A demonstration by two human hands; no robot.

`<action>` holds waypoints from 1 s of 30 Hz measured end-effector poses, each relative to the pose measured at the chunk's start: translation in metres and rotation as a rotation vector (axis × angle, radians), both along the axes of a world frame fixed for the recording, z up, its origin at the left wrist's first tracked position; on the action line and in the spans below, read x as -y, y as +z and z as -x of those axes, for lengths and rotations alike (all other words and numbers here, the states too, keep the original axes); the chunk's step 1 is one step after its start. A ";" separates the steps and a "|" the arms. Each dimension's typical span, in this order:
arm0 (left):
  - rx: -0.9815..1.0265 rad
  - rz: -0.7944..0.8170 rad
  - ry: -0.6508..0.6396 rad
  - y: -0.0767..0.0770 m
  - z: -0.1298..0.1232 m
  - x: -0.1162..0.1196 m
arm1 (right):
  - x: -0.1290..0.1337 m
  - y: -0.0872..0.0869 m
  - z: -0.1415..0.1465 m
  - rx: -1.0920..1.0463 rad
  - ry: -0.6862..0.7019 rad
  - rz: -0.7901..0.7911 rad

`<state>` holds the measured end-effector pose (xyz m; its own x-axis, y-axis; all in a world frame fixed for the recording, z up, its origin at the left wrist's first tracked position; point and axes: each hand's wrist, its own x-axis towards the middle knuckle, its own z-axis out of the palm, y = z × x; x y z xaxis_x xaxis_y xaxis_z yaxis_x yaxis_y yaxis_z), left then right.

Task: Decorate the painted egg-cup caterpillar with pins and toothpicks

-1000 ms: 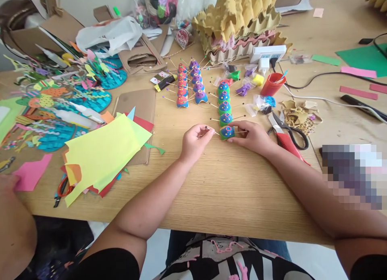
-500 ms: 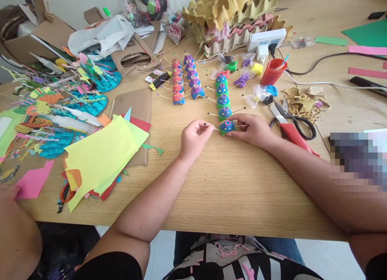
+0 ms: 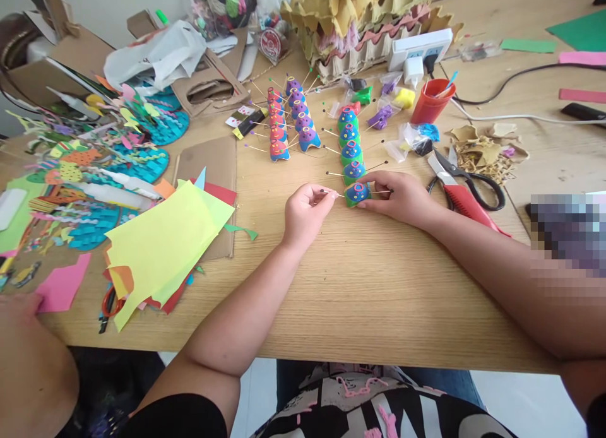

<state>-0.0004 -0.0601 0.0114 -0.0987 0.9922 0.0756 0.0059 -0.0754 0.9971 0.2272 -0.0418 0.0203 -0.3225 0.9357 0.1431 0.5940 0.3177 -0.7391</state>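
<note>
My left hand (image 3: 305, 214) pinches a thin pale stick (image 3: 340, 195) with a dark tip, its far end at the left side of the nearest bump of a blue-and-green egg-carton caterpillar (image 3: 351, 150). With thumb and fingers on the right and rear of that bump, my right hand (image 3: 404, 198) grips the caterpillar. Another dark-tipped stick juts out on that side between the fingers. Similar sticks stand out from both flanks of the other bumps. Behind to the left are a red-and-blue caterpillar (image 3: 278, 125) and a purple-and-blue caterpillar (image 3: 302, 114), also with sticks.
Yellow paper sheets (image 3: 156, 239) lie left, near woven blue craft pieces (image 3: 97, 226). On the right are scissors (image 3: 468, 176), a red comb (image 3: 468, 204), a red cup (image 3: 432, 102) and a power strip (image 3: 419, 47). Egg trays (image 3: 360, 21) stand behind. Another person's hand (image 3: 21, 302) touches pink paper.
The view has shifted slightly. Both hands keep their places at the nearest bump, the left still pinching the stick and the right still holding the caterpillar.
</note>
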 end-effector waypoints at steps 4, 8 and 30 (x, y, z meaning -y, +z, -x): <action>0.011 -0.008 0.003 -0.001 0.000 0.000 | 0.000 0.000 0.000 0.001 -0.001 -0.001; -0.012 -0.010 -0.002 -0.002 0.000 0.000 | 0.001 0.001 0.000 0.005 0.001 0.004; -0.038 -0.017 -0.020 -0.004 0.000 -0.001 | 0.000 0.000 0.000 -0.012 0.006 0.022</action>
